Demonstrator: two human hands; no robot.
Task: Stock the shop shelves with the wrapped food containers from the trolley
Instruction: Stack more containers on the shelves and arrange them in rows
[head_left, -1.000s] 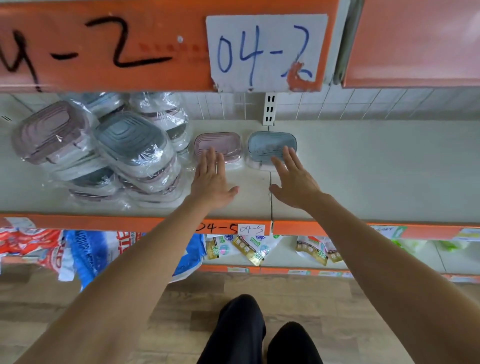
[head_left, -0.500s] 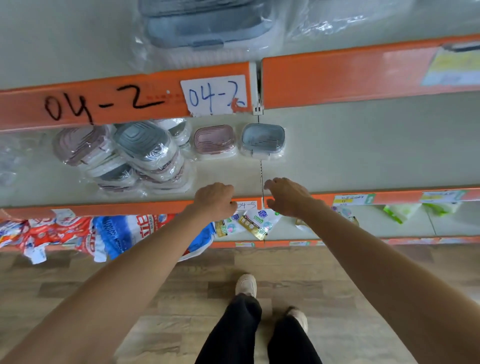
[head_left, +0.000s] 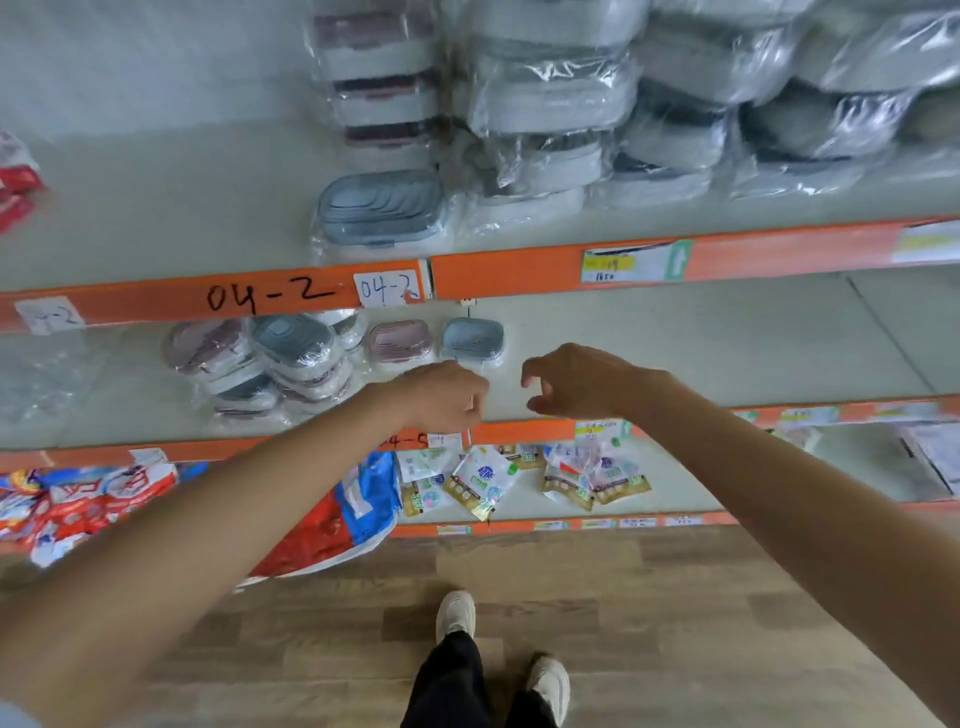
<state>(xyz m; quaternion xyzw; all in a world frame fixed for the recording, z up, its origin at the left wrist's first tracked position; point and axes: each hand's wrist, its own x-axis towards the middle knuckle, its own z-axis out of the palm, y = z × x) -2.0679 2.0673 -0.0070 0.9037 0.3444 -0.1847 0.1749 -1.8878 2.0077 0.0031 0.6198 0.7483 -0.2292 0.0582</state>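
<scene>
Head view: my left hand (head_left: 441, 397) and right hand (head_left: 569, 382) hover loosely curled, holding nothing, just in front of the pink container (head_left: 400, 340) and blue container (head_left: 472, 338) standing side by side on the middle shelf (head_left: 727, 353).

The food containers (head_left: 296, 345) at ten o'clock are plastic, wrapped in shiny, crinkly clear film. The shelf (head_left: 701, 353) looks smooth and matt, with a glossy orange edge (head_left: 519, 270) and paper labels (head_left: 387, 287). The floor (head_left: 649, 597) is matt wood.
</scene>
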